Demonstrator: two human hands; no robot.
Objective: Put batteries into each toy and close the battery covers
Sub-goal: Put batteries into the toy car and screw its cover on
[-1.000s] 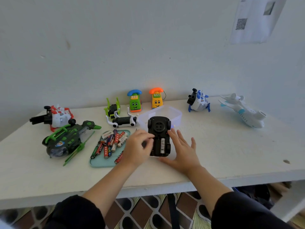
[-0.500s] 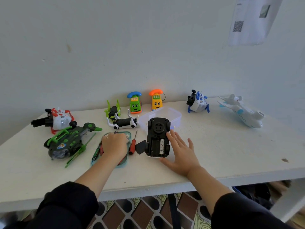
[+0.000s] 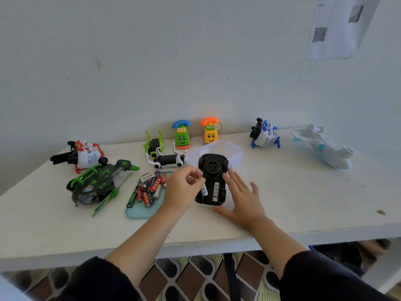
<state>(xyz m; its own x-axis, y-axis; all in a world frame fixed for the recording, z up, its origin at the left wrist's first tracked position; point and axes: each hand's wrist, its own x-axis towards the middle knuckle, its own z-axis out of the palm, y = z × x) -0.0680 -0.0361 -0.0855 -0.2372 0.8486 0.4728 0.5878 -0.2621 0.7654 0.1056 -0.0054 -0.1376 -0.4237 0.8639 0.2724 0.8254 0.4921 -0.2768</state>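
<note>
Now, seen from the head camera, a black toy car (image 3: 212,181) lies belly-up on the white worktop (image 3: 303,192), its battery bay uncovered. One white battery (image 3: 216,191) already sits in the right slot. The left hand (image 3: 183,190) pinches a second white battery (image 3: 204,190) between thumb and fingertips and holds it tilted over the left slot, lower end close to the bay; whether it touches the contacts I cannot tell. The right hand (image 3: 240,196) lies flat with fingers spread against the car's right flank, grasping nothing, simply bracing it.

Left of the car, a pale blue tray (image 3: 138,213) holds a heap of loose batteries (image 3: 149,187). A clear plastic box (image 3: 230,152) stands just beyond the car. Other toys wait farther off: a green helicopter (image 3: 97,183) and a red-and-white toy (image 3: 84,154) at the left, two toy phones (image 3: 182,135) by the wall, a white plane (image 3: 325,146) at the far right.

To do this step well, I would match the battery's flat end to the spring, press that end in first, then rock the other end down until it lies level beside its neighbour. The bracing hand should keep the car from sliding leftward under the push. The cover is not visible, probably hidden under the left hand.
</note>
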